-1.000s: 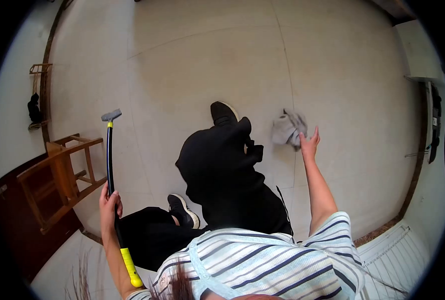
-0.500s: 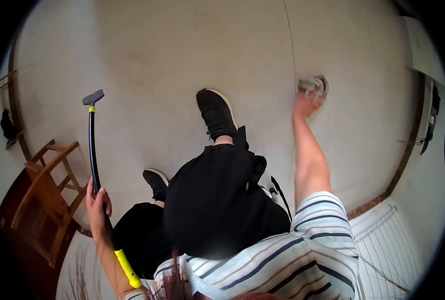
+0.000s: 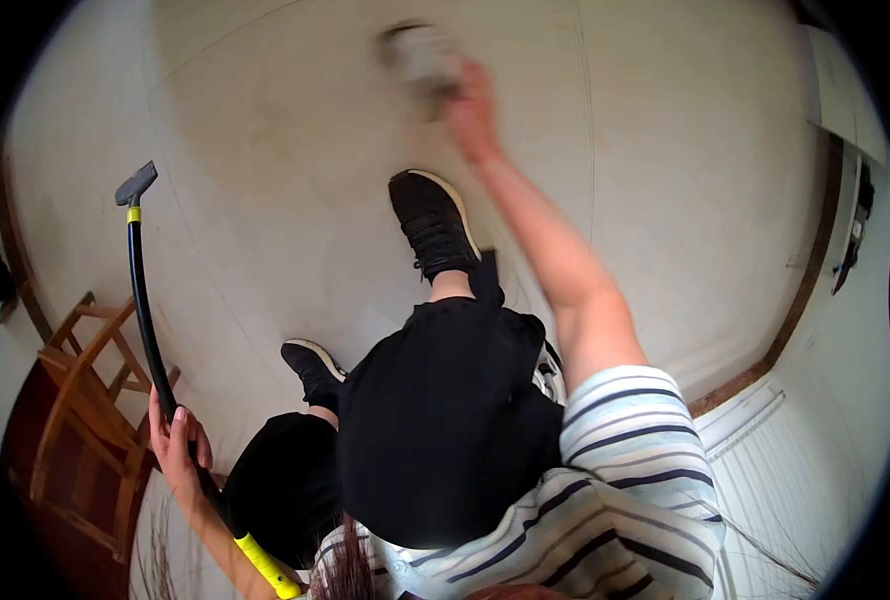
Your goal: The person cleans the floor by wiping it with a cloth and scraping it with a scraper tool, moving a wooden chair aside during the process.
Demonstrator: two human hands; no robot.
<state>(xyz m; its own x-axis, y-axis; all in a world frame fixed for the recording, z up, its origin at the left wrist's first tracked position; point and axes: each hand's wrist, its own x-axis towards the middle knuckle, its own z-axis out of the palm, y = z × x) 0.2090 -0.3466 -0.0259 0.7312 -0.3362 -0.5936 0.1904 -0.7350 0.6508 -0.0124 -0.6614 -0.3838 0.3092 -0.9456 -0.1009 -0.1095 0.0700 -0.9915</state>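
Observation:
My left hand (image 3: 175, 445) is wrapped round the black shaft of a long-handled scraper (image 3: 145, 310). Its grey head points up and away from me, and its yellow grip end lies along my left forearm. At the upper middle of the view, my right hand (image 3: 473, 115) holds a crumpled greyish rag (image 3: 423, 60) against or just over the floor (image 3: 295, 130); motion blur hides which. The fingers of that hand are partly hidden behind the rag.
My dark shoes (image 3: 430, 220) stand on the pale floor, below the rag. A wooden chair (image 3: 90, 400) is at the left. A white radiator (image 3: 775, 470) is at the lower right, and a dark baseboard (image 3: 815, 260) runs along the right wall.
My right hand has swept the rag leftward and farther away from me across the floor. The scraper in my left hand has shifted slightly left in view.

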